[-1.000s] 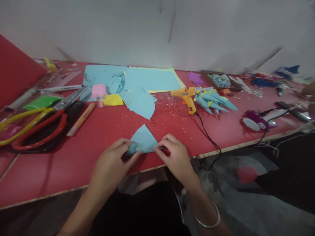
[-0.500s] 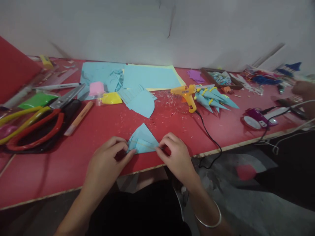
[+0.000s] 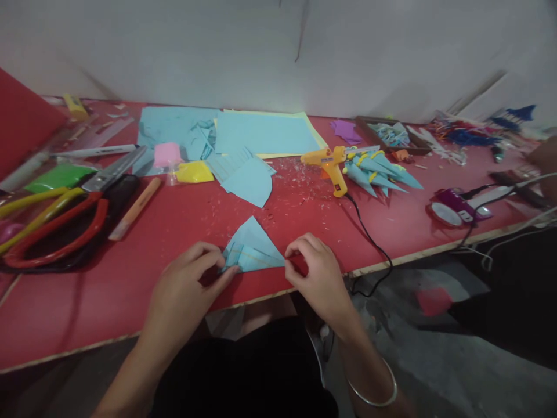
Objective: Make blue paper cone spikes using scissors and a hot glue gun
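Note:
A piece of light blue paper (image 3: 255, 235), pointed at the top with a folded lower part, lies near the table's front edge. My left hand (image 3: 185, 284) pinches its left side between thumb and fingers. At the right corner of the same paper, the thumb and forefinger of my right hand (image 3: 319, 278) are drawn together at the tip. Beyond it rests a stack of cut blue paper pieces (image 3: 250, 180). A yellow glue gun (image 3: 333, 168) lies to the right, beside several blue paper cones (image 3: 376, 171) with yellow trim.
Large scissors (image 3: 56, 226), a box cutter (image 3: 136, 209) and a green packet (image 3: 58, 179) lie left. Blue sheets (image 3: 267, 132) are by the wall. The glue gun's black cord (image 3: 369, 238) hangs over the front edge. A purple device (image 3: 459, 208) and another person's hand (image 3: 542, 157) are right.
My right hand has shifted slightly right, to the paper's corner, and more of the paper's right side shows. My left hand keeps its pinch on the left side.

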